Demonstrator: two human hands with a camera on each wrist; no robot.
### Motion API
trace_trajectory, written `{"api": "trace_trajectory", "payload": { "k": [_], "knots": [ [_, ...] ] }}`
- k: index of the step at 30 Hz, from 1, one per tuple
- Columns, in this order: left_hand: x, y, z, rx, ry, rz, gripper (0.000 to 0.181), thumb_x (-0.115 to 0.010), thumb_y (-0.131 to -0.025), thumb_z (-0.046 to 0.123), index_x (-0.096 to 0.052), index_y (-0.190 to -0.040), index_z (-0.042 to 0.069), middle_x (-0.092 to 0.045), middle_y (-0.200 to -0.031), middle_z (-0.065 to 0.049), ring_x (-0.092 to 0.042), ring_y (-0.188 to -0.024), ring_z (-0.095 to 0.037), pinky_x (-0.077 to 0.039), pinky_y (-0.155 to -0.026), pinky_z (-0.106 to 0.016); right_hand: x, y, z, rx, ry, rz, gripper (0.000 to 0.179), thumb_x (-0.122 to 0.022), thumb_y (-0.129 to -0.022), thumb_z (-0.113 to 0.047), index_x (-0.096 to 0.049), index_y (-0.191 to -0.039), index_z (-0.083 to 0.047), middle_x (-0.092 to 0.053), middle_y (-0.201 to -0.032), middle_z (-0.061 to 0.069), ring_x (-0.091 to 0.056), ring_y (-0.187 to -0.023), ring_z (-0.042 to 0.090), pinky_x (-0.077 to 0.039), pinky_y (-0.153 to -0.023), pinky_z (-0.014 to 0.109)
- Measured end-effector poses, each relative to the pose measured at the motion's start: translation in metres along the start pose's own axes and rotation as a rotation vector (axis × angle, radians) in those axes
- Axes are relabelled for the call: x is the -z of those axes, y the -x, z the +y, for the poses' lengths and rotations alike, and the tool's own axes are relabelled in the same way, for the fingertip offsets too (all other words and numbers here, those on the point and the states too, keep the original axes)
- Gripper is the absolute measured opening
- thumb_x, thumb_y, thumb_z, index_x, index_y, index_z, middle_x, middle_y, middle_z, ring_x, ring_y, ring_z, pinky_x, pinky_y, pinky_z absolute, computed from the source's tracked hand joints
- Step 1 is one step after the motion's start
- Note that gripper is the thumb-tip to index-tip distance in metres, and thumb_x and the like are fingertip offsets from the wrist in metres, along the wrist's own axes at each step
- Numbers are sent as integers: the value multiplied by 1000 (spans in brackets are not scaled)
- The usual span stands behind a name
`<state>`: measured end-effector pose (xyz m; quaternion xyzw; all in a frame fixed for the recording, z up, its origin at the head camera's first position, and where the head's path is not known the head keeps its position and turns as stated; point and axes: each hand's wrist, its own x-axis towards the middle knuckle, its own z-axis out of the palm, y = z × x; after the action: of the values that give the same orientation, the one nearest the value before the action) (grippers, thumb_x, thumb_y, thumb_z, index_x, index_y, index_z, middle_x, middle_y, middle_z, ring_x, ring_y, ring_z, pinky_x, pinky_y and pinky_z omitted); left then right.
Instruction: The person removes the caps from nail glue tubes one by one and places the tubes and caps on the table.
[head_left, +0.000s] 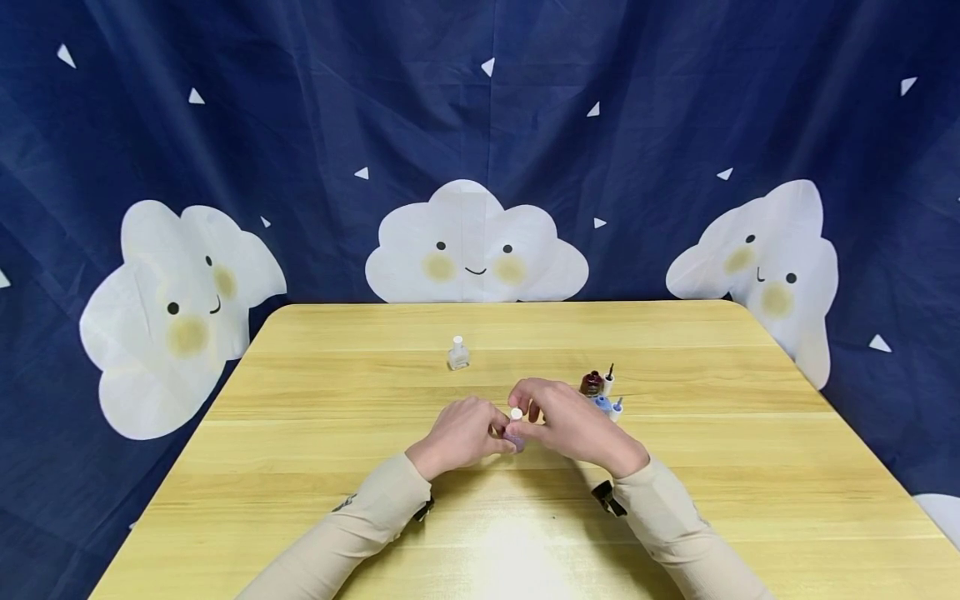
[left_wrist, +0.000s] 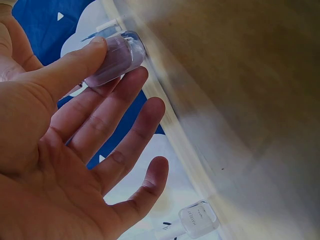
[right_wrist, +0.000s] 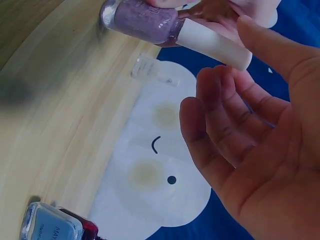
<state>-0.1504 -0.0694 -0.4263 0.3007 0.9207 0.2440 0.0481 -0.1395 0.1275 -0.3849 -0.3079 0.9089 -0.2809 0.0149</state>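
A nail polish bottle of purple polish, its long white cap still on, is pinched by my left hand. In the left wrist view the thumb lies on one side of the glass, with fingers behind it and the others spread. My right hand hovers around the cap with loosely bent fingers. The right wrist view shows its thumb and fingers on either side of the cap, seemingly apart from it. The head view hides part of the bottle behind the hands.
Farther back on the wooden table stands a clear nail polish bottle with a white cap. Right of my right hand are uncapped dark red and blue bottles, their white-capped brushes beside them. A cloud-patterned curtain hangs behind.
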Motion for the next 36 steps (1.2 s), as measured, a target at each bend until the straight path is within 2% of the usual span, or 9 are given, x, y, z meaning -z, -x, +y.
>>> {"api": "trace_trajectory", "payload": {
  "k": [4,7,14,17,22,28,31,36],
  "knots": [
    [0,0,0,6,-2,4,9,-85,-84,30,-82,-87,22,-68,-71,12,-42,-57,-3,-34,-52,-23,-1,0,1,24,10,14,14,-78,-92,-18,-69,-101,-15,-66,-91,-10,-60,-80,5,-51,-70,23],
    [1,0,0,2,-4,8,10,-85,-84,30,-82,-87,21,-71,-73,12,-42,-56,-3,-35,-52,-22,-1,0,0,27,23,9,13,-76,-93,-17,-70,-105,-13,-68,-95,-8,-62,-82,7,-51,-71,24],
    [0,0,-1,-7,-16,10,10,-84,-85,31,-82,-88,21,-73,-78,12,-43,-59,-3,-36,-52,-22,1,1,-2,23,24,-12,19,-73,-95,-15,-70,-113,-10,-70,-105,-5,-64,-86,11,-52,-73,25],
    [0,0,-1,-10,-18,14,10,-84,-84,31,-82,-86,22,-71,-74,13,-42,-57,-3,-35,-52,-22,1,1,-1,16,9,-18,24,-75,-94,-18,-69,-116,-9,-70,-107,-5,-65,-88,12,-52,-74,26],
    [0,0,0,-9,-13,18,11,-85,-84,31,-80,-81,22,-66,-67,14,-40,-54,-4,-33,-50,-23,0,0,0,5,-8,-4,26,-77,-93,-24,-68,-114,-11,-68,-101,-6,-64,-87,13,-51,-73,25],
    [0,0,0,4,6,6,9,-85,-84,29,-83,-88,21,-69,-70,12,-40,-55,-4,-34,-52,-22,-1,-1,1,23,-15,29,14,-78,-92,-20,-69,-100,-14,-64,-86,-10,-59,-76,5,-51,-69,23],
    [0,0,0,5,10,5,10,-85,-84,28,-83,-89,20,-68,-70,11,-39,-54,-4,-33,-51,-22,-1,0,1,25,-5,29,10,-77,-92,-18,-69,-98,-15,-64,-86,-11,-58,-75,3,-51,-69,23],
    [0,0,0,2,7,0,9,-84,-85,29,-82,-87,21,-68,-69,12,-38,-53,-4,-31,-51,-22,-1,0,0,13,10,14,11,-76,-93,-17,-71,-103,-13,-66,-92,-9,-61,-78,5,-51,-70,23]
  ]
}}
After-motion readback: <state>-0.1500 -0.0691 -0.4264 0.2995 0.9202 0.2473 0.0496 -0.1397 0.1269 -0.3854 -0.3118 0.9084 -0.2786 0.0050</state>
